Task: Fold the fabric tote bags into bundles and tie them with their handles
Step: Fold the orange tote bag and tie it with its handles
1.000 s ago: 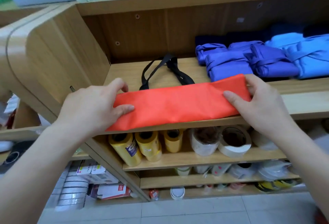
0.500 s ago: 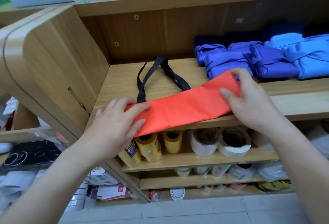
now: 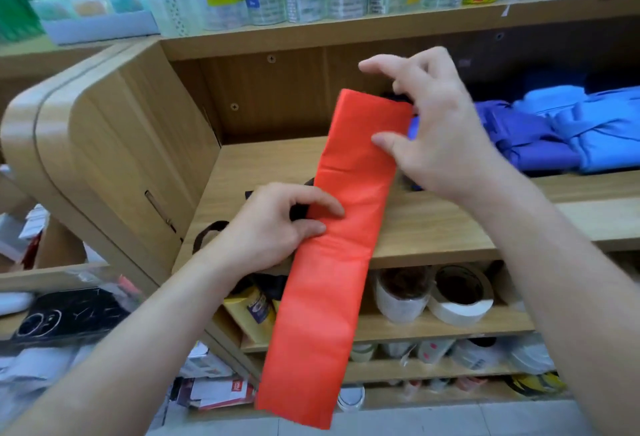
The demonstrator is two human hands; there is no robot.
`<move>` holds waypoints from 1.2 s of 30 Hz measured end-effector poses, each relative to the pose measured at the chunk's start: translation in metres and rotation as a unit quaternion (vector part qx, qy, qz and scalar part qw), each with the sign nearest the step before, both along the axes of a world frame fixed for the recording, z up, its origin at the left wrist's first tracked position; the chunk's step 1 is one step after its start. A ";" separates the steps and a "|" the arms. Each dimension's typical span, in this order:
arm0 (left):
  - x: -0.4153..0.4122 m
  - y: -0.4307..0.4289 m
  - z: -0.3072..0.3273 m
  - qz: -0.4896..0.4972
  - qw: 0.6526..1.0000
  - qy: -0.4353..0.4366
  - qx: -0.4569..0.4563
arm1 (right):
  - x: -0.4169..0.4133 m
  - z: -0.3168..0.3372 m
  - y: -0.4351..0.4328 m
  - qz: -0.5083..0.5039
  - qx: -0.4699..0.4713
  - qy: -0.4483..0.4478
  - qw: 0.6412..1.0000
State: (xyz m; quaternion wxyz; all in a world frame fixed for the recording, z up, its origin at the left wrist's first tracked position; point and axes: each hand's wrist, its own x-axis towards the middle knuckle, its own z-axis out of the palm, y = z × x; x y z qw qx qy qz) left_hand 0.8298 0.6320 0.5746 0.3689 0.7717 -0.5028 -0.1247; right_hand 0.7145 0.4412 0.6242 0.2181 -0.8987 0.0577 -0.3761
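Out past the left of your left-hand grip stands the rounded wooden end panel (image 3: 114, 158) of the shelf unit. Just left of that grip, a loop of the black handle (image 3: 207, 233) lies on the shelf (image 3: 433, 228), and a short piece of the same strap shows dark between your fingers.

Your left hand (image 3: 273, 224) has its fingers curled over the left edge of the orange tote bag (image 3: 346, 228), with the fingertips (image 3: 329, 209) pressed onto its front face about halfway along. You are pinching the bag there against the shelf's front edge.

The bag is folded into one long narrow strip. Above your left grip it slants up and to the right, off the shelf surface. Below that grip it hangs free over the shelf edge, in front of the lower shelves, where yellow rolls (image 3: 249, 307) sit just left of it.

Your right hand (image 3: 440, 145) holds the strip's upper end. The thumb (image 3: 384, 141) lies on the front near the right edge, the other fingers reach round behind the top corner, and the index finger is lifted clear above it. This hand is blurred, so the exact finger contact at the back is unclear.

To the right of this grip, folded blue bundles (image 3: 554, 138) lie side by side on the same shelf. Below it, on the shelf underneath, are tape rolls (image 3: 460, 297).
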 end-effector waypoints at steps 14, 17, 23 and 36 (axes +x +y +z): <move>0.006 0.035 -0.014 -0.035 0.970 -0.240 0.020 | -0.026 -0.072 0.018 0.231 -0.036 0.292 0.927; 0.002 0.054 -0.014 -0.109 0.981 -0.123 0.102 | -0.024 -0.080 0.018 0.211 0.024 0.252 0.944; -0.015 0.046 -0.015 0.012 1.000 -0.013 0.010 | -0.015 -0.080 0.025 0.156 0.163 0.184 0.957; -0.036 0.018 -0.021 0.287 0.953 -0.086 -0.049 | -0.003 -0.083 0.052 -0.040 0.145 0.130 0.980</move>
